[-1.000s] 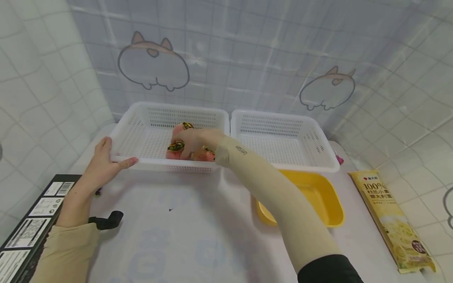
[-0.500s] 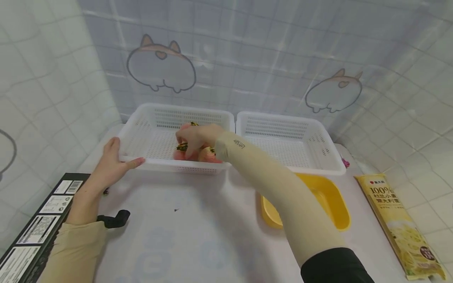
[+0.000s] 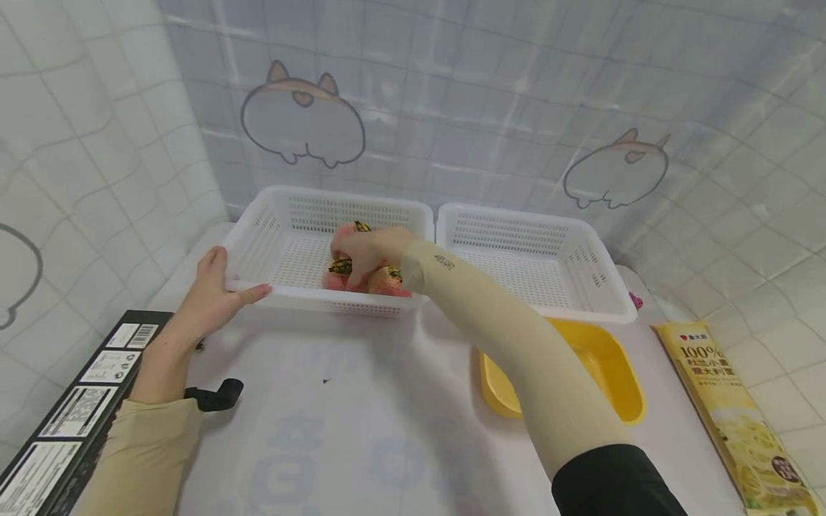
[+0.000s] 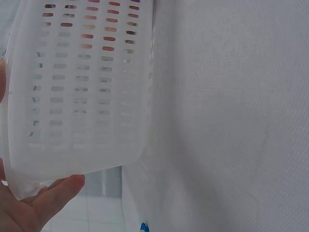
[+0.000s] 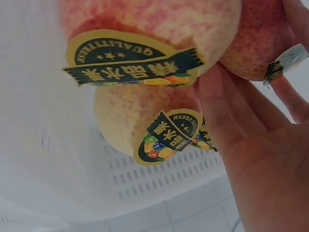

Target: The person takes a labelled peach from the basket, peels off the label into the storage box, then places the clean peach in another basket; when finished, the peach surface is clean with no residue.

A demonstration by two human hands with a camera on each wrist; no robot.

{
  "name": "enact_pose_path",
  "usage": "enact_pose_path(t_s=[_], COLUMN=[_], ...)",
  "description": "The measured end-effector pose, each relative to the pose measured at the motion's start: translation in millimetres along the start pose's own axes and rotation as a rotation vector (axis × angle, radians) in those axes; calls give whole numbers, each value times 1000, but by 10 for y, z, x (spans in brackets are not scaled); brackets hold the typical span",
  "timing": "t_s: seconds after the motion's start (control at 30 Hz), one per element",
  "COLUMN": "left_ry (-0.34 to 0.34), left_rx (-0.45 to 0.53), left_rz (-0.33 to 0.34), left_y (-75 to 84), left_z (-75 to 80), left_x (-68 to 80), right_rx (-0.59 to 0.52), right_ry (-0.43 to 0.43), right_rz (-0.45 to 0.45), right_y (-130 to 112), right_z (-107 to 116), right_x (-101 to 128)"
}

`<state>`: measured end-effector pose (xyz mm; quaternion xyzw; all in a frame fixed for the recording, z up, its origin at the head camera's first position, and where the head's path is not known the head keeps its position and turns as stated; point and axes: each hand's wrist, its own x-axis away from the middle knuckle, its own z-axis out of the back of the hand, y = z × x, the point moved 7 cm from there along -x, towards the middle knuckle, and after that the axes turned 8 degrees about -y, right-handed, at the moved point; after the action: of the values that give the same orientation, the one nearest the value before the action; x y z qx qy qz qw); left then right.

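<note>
Tabletop basket (image 3: 303, 304), long axis sideways.

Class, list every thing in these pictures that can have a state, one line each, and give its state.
left basket: holds the peaches, front corner gripped
right basket: nothing seen inside
peaches: stickered, bunched together in the left basket
yellow tray: upright, nothing seen inside
pasta packet: lying flat, looks sealed
black box: lying flat, labels up
left hand: grips the basket corner
right hand: fingers curled round a peach
</note>
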<state>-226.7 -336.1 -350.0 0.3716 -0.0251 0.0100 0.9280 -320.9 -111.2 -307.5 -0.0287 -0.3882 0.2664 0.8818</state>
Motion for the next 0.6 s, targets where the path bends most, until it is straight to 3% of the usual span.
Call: enact_pose_path(t_s=[0.27, 0.6], left_ry=[9, -9], left_rx=[6, 13], left_rz=[-9, 0], left_y=[25, 10], left_z=[2, -11], left_x=[-1, -8], right_rx=[124, 162], right_ry=[-46, -22], right_rz=[9, 80], right_y=[61, 20], right_z=[-41, -59], right_x=[-225, -356])
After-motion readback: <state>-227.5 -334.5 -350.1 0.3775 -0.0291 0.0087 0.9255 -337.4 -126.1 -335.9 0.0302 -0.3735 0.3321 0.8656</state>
